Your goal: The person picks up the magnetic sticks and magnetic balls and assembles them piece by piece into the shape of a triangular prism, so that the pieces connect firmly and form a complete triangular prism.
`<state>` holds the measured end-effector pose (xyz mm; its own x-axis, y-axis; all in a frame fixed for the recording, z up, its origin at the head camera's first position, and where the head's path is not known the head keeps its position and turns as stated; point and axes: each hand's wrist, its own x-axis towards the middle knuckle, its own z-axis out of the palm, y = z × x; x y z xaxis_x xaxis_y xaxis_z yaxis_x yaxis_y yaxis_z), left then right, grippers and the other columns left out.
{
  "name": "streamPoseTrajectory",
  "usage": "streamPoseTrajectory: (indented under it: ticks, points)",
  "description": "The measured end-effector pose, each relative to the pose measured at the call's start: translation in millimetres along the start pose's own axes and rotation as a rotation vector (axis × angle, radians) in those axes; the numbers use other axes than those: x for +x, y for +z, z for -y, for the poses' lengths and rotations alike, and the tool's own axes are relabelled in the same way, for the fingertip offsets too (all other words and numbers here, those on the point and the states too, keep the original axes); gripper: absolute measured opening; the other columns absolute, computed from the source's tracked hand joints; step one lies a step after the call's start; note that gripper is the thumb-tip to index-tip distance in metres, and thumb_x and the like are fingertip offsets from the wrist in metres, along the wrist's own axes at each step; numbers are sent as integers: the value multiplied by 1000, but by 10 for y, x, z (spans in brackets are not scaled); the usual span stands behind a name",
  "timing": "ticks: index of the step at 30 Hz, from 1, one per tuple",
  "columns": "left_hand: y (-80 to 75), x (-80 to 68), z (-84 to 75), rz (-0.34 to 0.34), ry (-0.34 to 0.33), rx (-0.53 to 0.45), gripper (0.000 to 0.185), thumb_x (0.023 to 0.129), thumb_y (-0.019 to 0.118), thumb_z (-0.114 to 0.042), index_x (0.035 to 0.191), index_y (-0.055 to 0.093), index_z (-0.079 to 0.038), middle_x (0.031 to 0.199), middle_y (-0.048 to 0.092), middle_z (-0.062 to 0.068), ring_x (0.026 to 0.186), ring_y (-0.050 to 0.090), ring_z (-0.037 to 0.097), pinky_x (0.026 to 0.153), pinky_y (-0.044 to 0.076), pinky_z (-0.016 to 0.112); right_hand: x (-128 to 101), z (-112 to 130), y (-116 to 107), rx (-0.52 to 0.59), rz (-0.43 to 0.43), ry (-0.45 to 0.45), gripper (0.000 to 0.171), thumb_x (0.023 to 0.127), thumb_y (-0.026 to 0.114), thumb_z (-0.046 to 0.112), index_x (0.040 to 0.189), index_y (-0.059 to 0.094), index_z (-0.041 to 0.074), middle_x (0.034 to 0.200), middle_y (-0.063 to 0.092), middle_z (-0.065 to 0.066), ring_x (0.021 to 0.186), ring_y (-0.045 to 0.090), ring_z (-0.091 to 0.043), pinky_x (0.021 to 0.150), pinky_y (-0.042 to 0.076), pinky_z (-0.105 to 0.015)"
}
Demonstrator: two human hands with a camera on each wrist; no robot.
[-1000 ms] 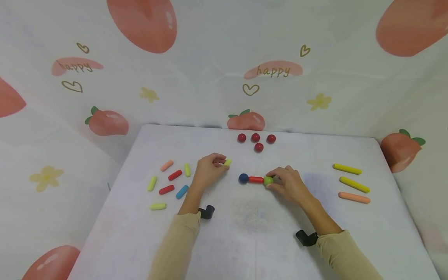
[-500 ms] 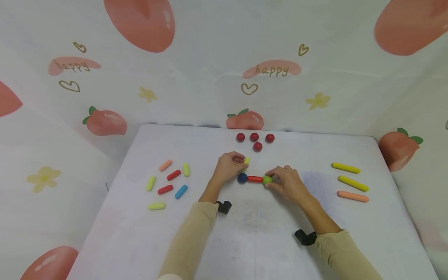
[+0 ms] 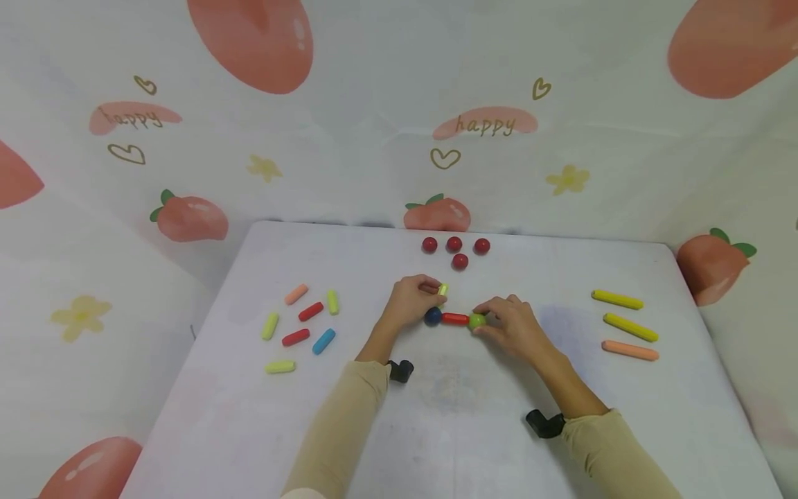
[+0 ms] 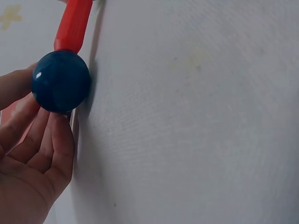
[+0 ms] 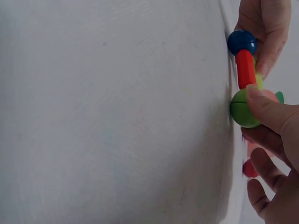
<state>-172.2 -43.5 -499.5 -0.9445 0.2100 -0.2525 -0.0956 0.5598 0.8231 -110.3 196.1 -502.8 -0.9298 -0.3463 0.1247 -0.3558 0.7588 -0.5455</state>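
Blue ball [image 3: 433, 316], red rod [image 3: 455, 319] and green ball [image 3: 477, 321] joined mid-desk, left hand [image 3: 411, 303] pinching yellow-green rod [image 3: 442, 290] against blue ball, right hand [image 3: 514, 329] fingers gripping green ball, four red balls [image 3: 460, 261] near far edge, short rods [image 3: 299, 326] left, long rods [image 3: 626, 327] right.

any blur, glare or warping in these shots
Head view: even soft light, wide-angle bowing at the white table's edges, all sharp. Left wrist view: round dark blue ball shows a small highlight, left hand slightly soft. Right wrist view: green ball and right hand close, a bit soft.
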Motion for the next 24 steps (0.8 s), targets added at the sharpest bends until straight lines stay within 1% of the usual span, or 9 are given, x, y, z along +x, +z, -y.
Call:
streamPoseTrajectory:
  ticks: [3,6,11,14,17,20,24]
  points:
    - [-9,-21,-4,16,-15,25,36,89,79,-30,121,72,-14,113,77,3,104,72,17,97,57,36,7,1,6,-19,-2,-16,37,79,88,23,112,74,16,105,77,-1,89,55,-21,78,37,-35]
    - [-26,-53,-10,30,-10,61,39,89,78,-32,124,72,-13,116,77,2,105,72,16,99,55,38,9,7,12,-47,-9,-30,38,78,88,23,113,74,15,106,77,-2,88,56,-21,77,37,-35]
    - [-76,-162,-31,52,8,133,43,89,79,-32,127,71,-15,118,77,0,101,69,16,96,55,38,-2,19,23,-62,-25,-40,39,77,89,22,113,75,15,106,78,-2,88,57,-22,76,38,-35]
    - [-103,-251,-48,50,1,197,42,88,80,-32,126,71,-17,116,77,-1,99,67,16,94,55,37,-3,30,34,-61,-25,-51,39,77,89,22,112,75,15,106,78,-2,89,57,-21,77,39,-36]
    - [-102,-323,-73,32,-14,259,36,89,80,-31,122,73,-17,112,77,-1,100,66,17,94,54,38,7,42,30,-54,-14,-52,40,77,89,23,113,75,14,107,77,-2,90,58,-21,78,39,-36]
    - [-75,-366,-104,11,-32,308,30,89,79,-30,116,76,-17,109,76,-1,103,63,19,95,54,40,28,38,0,-16,32,-21,41,79,88,24,116,74,14,108,77,-2,92,57,-21,80,40,-35]
    - [-38,-406,-138,-20,-50,330,27,88,80,-30,112,77,-18,107,76,-2,104,60,20,94,53,40,93,8,-78,109,123,81,39,87,82,28,122,72,13,108,75,-2,96,58,-19,84,46,-35]
